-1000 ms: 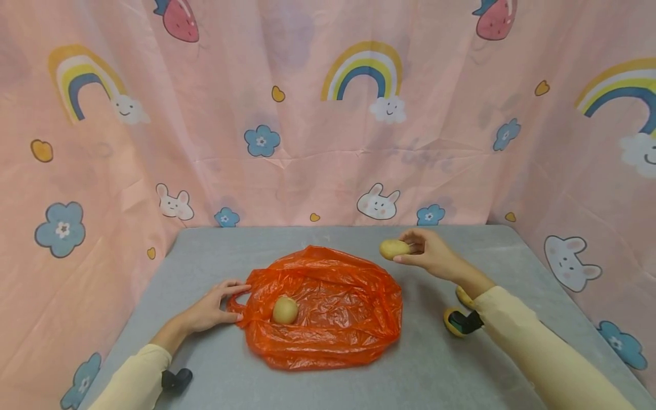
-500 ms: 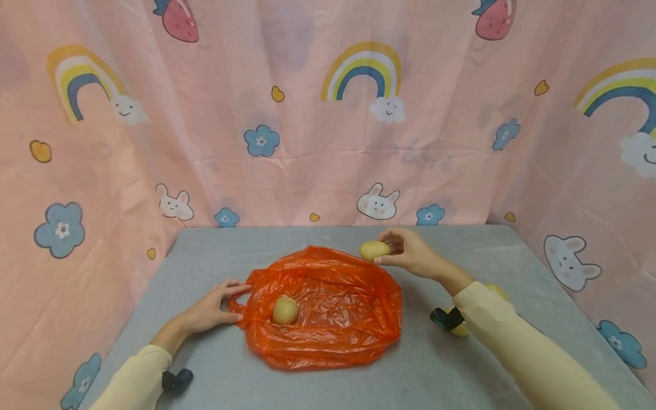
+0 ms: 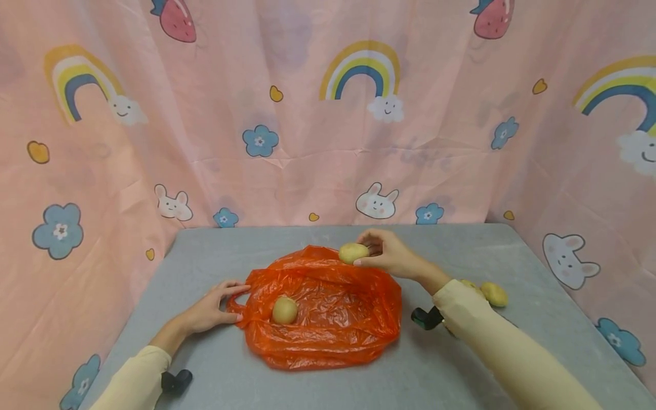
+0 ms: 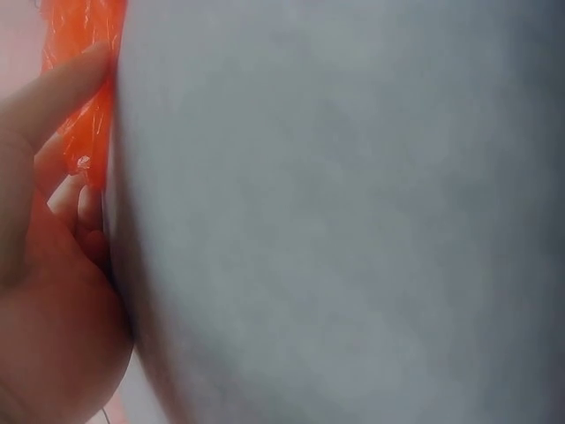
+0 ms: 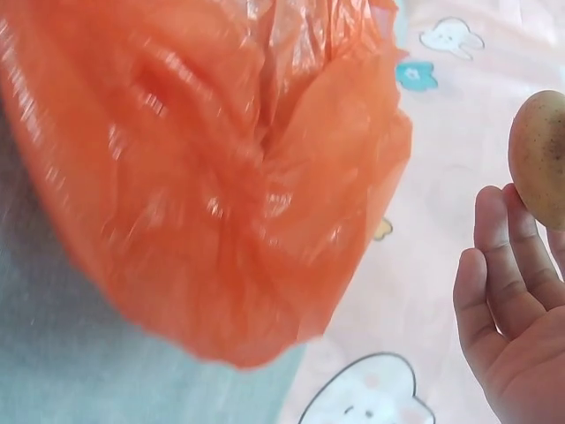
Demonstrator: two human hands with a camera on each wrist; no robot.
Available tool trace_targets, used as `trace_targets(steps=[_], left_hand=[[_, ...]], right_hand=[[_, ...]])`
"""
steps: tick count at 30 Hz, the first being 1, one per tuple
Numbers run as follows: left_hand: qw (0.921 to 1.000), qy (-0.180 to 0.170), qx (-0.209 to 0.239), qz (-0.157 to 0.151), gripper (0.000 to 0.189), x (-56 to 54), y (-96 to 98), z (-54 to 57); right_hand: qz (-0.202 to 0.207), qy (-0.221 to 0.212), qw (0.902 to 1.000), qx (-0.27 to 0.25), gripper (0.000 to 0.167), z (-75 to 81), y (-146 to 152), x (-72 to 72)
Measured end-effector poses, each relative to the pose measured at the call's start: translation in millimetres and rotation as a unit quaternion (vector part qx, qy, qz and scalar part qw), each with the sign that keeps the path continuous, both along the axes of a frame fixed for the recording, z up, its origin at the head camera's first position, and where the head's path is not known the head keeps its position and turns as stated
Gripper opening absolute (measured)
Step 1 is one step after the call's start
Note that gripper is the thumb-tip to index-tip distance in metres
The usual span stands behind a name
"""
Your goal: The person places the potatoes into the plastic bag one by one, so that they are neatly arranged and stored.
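Note:
An orange plastic bag (image 3: 328, 347) lies on the grey table with its mouth facing up. My left hand (image 3: 215, 304) holds it by the handle at its left end; in the left wrist view the thumb (image 4: 66, 88) lies over the orange plastic, with other fingers behind. One round potato (image 3: 285, 310) sits inside the bag toward the left. Over the bag's far rim, my right hand (image 3: 386, 253) pinches another potato (image 3: 353, 253) between thumb and fingertips. In the right wrist view this potato (image 5: 543, 159) is cut off by the frame edge.
More potatoes (image 3: 494, 294) lie on the table (image 3: 205, 256) to the right, partly hidden by my right sleeve (image 3: 492, 336). A pink patterned curtain (image 3: 307, 182) encloses the back and sides. Black wrist cameras stick out from both sleeves, the left camera (image 3: 176, 381) low over the table.
My right hand has moved left with its potato, from beside the bag to over its far rim. The potatoes at the right have come more into sight. The left hand stays in place.

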State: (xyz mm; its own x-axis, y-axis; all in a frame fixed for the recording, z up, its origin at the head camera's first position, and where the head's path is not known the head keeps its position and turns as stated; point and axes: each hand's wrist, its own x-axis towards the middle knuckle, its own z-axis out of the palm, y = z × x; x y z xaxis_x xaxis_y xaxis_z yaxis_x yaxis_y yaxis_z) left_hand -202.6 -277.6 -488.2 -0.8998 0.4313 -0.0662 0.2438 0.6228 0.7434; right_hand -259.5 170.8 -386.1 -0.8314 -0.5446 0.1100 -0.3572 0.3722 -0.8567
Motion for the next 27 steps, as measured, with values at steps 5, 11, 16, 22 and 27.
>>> trace_targets(steps=[5, 11, 16, 22, 27], left_hand=[[1.0, 0.001, 0.001, 0.0, 0.066, 0.0, 0.4, -0.6], [1.0, 0.0, -0.001, 0.004, 0.066, -0.9, -0.3, -2.2], [1.0, -0.004, 0.0, 0.005, 0.066, -0.9, 0.3, -1.5], [1.0, 0.0, 0.003, 0.001, 0.065, -0.9, -0.1, -0.5], [1.0, 0.004, 0.001, -0.002, 0.065, -1.1, -0.9, -0.6]], right_hand=[[0.013, -0.008, 0.9998, -0.009, 0.035, -0.5, -11.5, 0.4], [0.019, -0.005, 0.9998, -0.002, 0.036, 1.1, -25.0, 2.2], [0.024, -0.015, 0.9996, 0.0, 0.036, -0.5, -34.1, 2.0], [0.028, -0.018, 0.9994, 0.0, 0.035, -1.7, -45.0, -0.7], [0.046, -0.021, 0.9987, -0.002, 0.033, -3.2, -55.3, -2.1]])
